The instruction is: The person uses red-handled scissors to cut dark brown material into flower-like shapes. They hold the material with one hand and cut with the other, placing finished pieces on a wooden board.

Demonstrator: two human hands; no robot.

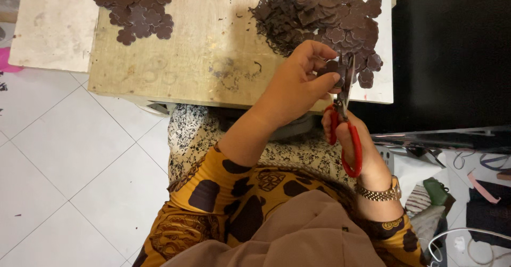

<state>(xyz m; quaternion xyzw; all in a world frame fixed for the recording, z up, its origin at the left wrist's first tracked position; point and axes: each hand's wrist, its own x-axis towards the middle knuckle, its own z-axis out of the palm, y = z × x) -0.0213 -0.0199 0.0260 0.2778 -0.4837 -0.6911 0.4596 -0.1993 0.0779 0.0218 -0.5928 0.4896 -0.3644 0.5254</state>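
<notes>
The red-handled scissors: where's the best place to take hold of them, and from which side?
Probably by the red loop handles, coming from below, nearest the person. The scissors stand with blades pointing away toward the pile of brown flower shapes; the right hand already has its grip there.

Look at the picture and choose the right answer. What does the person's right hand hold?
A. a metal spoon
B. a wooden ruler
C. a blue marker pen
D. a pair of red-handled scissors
D: the right hand has its fingers through the loops of the red-handled scissors, whose blades point up at the small dark brown flower-shaped piece pinched in the left hand.
</notes>
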